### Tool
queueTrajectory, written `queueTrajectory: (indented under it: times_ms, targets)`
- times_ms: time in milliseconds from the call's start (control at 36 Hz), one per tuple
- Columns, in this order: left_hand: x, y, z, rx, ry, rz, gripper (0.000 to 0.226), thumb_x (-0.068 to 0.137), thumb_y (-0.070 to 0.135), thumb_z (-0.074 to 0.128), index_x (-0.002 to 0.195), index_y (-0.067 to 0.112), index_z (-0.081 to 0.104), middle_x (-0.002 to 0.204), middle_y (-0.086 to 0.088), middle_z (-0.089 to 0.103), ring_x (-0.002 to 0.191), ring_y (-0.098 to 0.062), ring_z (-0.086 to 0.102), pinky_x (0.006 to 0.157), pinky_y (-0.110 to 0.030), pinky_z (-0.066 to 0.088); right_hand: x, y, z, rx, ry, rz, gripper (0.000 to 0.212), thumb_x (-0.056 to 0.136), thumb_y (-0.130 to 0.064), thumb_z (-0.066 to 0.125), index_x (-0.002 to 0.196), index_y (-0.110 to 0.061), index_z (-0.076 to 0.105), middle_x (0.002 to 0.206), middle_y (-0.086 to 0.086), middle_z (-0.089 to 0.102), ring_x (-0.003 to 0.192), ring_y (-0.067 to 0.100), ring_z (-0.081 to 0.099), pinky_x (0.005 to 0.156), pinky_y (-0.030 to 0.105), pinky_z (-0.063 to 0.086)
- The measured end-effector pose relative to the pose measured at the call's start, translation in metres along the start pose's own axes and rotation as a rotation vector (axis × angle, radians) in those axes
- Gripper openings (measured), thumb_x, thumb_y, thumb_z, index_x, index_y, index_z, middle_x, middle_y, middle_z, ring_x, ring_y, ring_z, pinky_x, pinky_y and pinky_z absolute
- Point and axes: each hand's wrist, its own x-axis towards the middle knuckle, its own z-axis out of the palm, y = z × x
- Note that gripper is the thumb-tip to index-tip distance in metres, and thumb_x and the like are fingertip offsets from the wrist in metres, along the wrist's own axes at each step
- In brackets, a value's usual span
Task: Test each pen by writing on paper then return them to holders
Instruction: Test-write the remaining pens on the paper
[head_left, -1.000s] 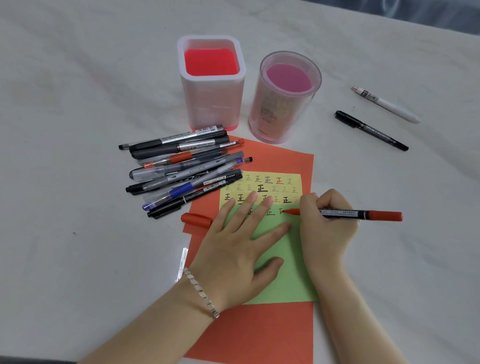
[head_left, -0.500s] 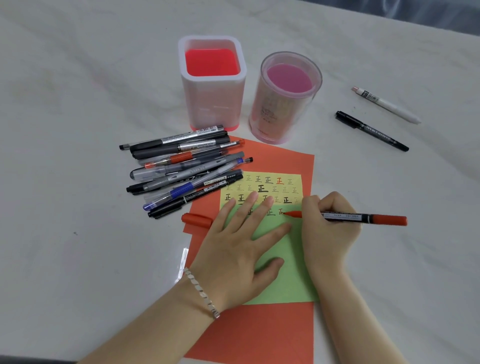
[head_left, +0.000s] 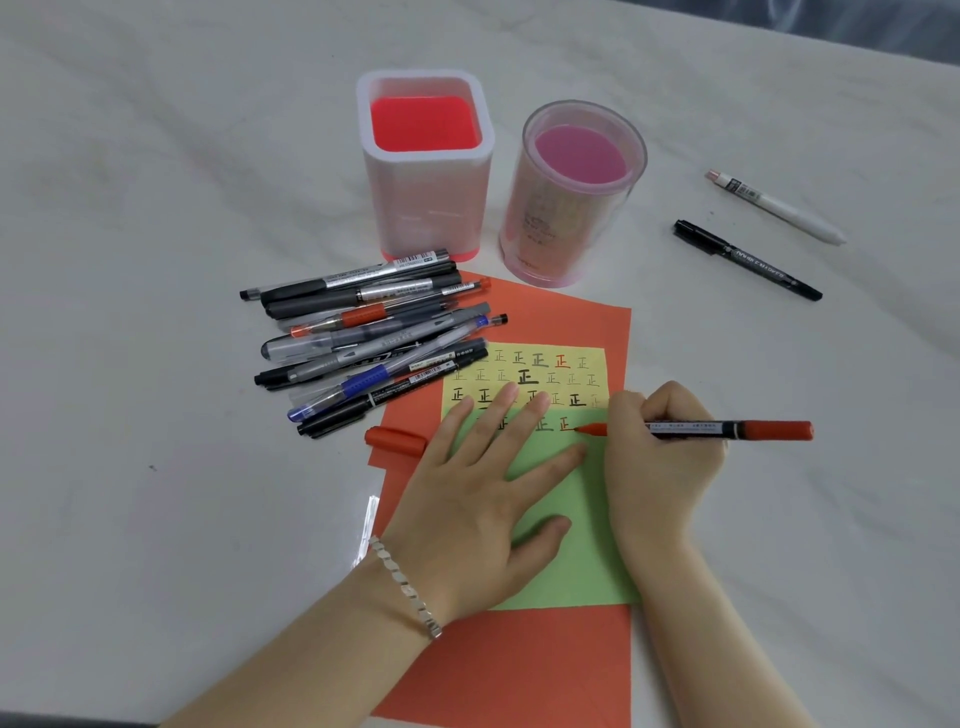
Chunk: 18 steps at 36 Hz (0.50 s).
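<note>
The white table (head_left: 156, 260) fills the frame, and an orange sheet (head_left: 519, 670) runs from centre to the lower edge. A green paper (head_left: 576, 545) lies on it, with a yellow paper (head_left: 592, 358) at its upper edge carrying 3 rows of test characters. The square holder (head_left: 426, 208) and round holder (head_left: 561, 228) stand at upper centre, both apparently with no pens in them. A pile of pens (head_left: 363, 338) lies left of centre, its ends overlapping the sheet. The left hand (head_left: 467, 493) lies flat with its fingers spread, pressing the green paper down. The right hand (head_left: 660, 457) has its fingers curled round the red marker (head_left: 727, 430) in a writing grip. The marker's long axis runs almost level across the frame: its red tip points left from the grip and touches the green paper just beside a fresh red character, while its red tail sticks out to the right. The barrel is black with a pale label. Its cap (head_left: 395, 440) lies on the sheet's left edge, just beside the left hand and across the papers from the grip, so the left hand is nearer to it. The holders sit up-frame from the grip, the round one closer. At upper right, a black pen (head_left: 748, 260) and a white pen (head_left: 774, 208) lie apart from the pile. By this reading the test stroke is nearly done, with capping and return to come.
</note>
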Motion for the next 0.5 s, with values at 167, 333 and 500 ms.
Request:
queueTrajectory:
  times_ms: [167, 333, 500]
  targets:
    - [0.000, 0.000, 0.000, 0.004, 0.006, 0.006, 0.049, 0.087, 0.051, 0.037, 0.132, 0.036, 0.047, 0.147, -0.006, 0.035, 0.139, -0.026, 0.023, 0.109, -0.046, 0.015, 0.002, -0.001, -0.002, 0.013, 0.050, 0.052, 0.039, 0.072, 0.003, 0.053, 0.049, -0.015, 0.027, 0.037, -0.010, 0.028, 0.040, 0.005, 0.028, 0.042, 0.010, 0.024]
    - [0.000, 0.000, -0.001, 0.009, -0.021, 0.016, 0.049, 0.086, 0.051, 0.036, 0.131, 0.035, 0.048, 0.145, -0.006, 0.037, 0.137, -0.027, 0.027, 0.108, -0.045, 0.015, 0.007, -0.005, -0.007, 0.084, 0.049, 0.167, 0.033, 0.073, -0.017, 0.055, 0.046, -0.021, 0.036, 0.050, 0.007, 0.041, 0.050, 0.016, 0.038, 0.051, 0.024, 0.032]
    - [-0.001, -0.002, -0.011, -0.064, 0.096, 0.007, 0.042, 0.090, 0.037, 0.038, 0.128, 0.023, 0.050, 0.140, -0.008, 0.045, 0.132, -0.022, 0.036, 0.109, -0.040, 0.018, 0.012, -0.017, -0.023, 0.086, -0.030, 0.266, 0.032, 0.087, -0.021, 0.059, 0.060, -0.015, 0.044, 0.035, -0.008, 0.044, 0.035, 0.005, 0.037, 0.042, 0.019, 0.035]
